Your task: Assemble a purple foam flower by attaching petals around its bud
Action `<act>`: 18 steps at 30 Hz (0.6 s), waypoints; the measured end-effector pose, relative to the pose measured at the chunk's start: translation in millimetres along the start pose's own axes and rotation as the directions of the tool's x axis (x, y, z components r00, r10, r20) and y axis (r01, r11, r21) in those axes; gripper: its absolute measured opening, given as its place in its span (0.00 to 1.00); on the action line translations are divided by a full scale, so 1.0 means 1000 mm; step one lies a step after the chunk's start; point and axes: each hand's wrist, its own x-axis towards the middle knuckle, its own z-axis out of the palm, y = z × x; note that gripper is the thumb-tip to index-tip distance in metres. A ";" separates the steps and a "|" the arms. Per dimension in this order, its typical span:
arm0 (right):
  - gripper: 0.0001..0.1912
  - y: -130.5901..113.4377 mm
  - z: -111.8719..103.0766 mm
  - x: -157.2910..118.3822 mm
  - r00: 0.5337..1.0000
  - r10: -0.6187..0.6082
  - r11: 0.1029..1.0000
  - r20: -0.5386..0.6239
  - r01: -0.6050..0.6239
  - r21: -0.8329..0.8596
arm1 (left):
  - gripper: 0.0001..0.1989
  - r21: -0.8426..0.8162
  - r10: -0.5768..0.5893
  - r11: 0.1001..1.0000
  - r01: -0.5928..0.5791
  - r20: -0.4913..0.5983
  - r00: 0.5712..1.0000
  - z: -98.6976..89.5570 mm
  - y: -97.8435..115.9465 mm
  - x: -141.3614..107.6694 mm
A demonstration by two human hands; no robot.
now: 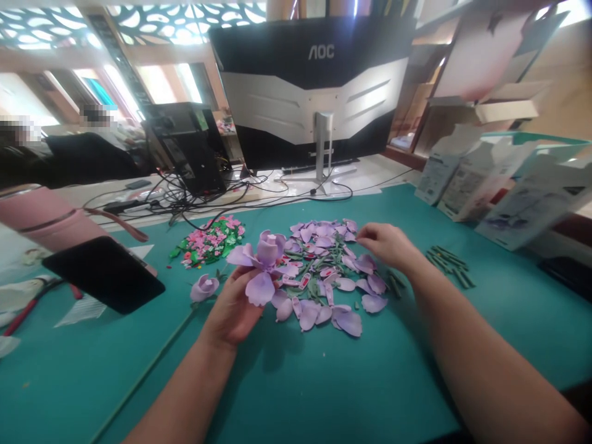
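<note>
Stemmed bud [204,288], toward the green mat's [361,382] left edge: a careless sweep could roll it. Left hand [237,313], closed around the purple flower [268,251] above mid-mat: overtight squeezing might loosen its petals [259,288]. Right hand [386,243], fingers bent beside the petal pile [346,284]: pinching cannot be told; hasty tugging might scatter it.

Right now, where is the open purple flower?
In the head view, the open purple flower is in the left hand, at the left edge of the loose purple petals.
</note>
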 end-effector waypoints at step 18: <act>0.07 0.020 0.015 0.007 0.910 0.056 0.949 0.411 0.080 -0.305 | 0.14 -0.035 -0.028 0.999 0.033 0.145 0.989 -0.008 -0.004 -0.002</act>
